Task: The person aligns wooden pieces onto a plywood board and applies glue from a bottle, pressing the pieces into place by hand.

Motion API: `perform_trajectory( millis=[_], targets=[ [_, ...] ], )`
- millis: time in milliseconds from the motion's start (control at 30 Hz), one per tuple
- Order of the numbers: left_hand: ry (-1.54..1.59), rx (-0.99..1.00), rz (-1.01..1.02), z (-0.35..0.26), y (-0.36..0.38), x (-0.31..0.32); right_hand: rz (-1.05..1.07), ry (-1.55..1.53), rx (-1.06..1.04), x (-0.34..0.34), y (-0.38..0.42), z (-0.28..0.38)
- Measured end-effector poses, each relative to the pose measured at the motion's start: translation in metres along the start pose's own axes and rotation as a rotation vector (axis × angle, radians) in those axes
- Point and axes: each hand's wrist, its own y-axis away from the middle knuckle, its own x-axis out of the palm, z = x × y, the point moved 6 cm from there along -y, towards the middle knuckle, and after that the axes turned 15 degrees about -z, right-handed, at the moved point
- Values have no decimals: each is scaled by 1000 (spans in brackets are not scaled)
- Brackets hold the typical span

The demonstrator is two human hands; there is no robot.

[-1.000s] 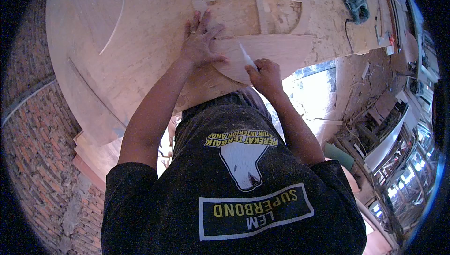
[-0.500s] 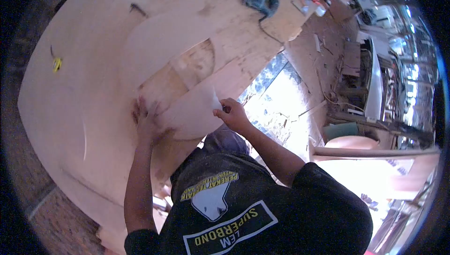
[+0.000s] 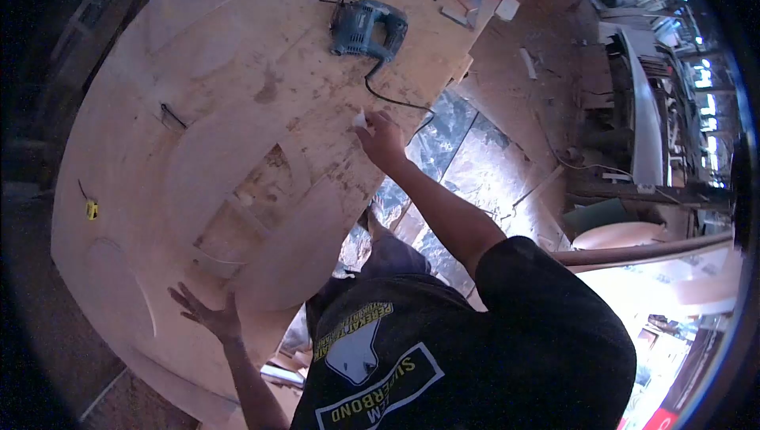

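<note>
The right grip [image 3: 381,140] was closed on a small white narrow-tipped object [image 3: 361,120] over the pale wooden bench [image 3: 131,185], near a teal power tool [image 3: 368,30]. The left grip [image 3: 212,318] held nothing, fingers spread, just beside a rounded pale wooden panel [image 3: 293,250].

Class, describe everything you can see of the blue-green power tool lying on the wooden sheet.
The power tool has a blue-green casing, apparently hard plastic, with a looped handle enclosing an opening. Thin dark parts project from the opposite end. It seems to lie on its side on the wooden sheet, among dusty brown marks. Its black cord curves towards the sheet's edge. The right hand is nearby, not touching the casing.
</note>
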Motion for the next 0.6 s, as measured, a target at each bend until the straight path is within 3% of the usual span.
perform_trajectory(
  millis=[100,300,400,433,467,500,533,600],
  targets=[
    [-21,-40,-221,-47,14,-14,53,39,-127,26,-24,-21],
    [-1,-226,-166,-164,59,-3,101,-106,-233,0,-39,-13],
    [-62,-148,-151,-203,68,-3,-7,-6,-356,-29,-50,-33],
    [-70,-140,-140,-211,71,-2,-150,-77,-308,-29,-63,-83],
    [-61,-150,-139,-212,74,0,-151,129,-210,-48,-90,-102],
    [-66,-147,-137,-210,76,0,-227,39,-59,-68,-120,-131],
    [-71,-144,-136,-208,77,2,-276,288,-158,-80,-148,-150],
    [-116,-161,-116,-202,81,5,-157,388,-78,-79,-187,-217]
  ],
)
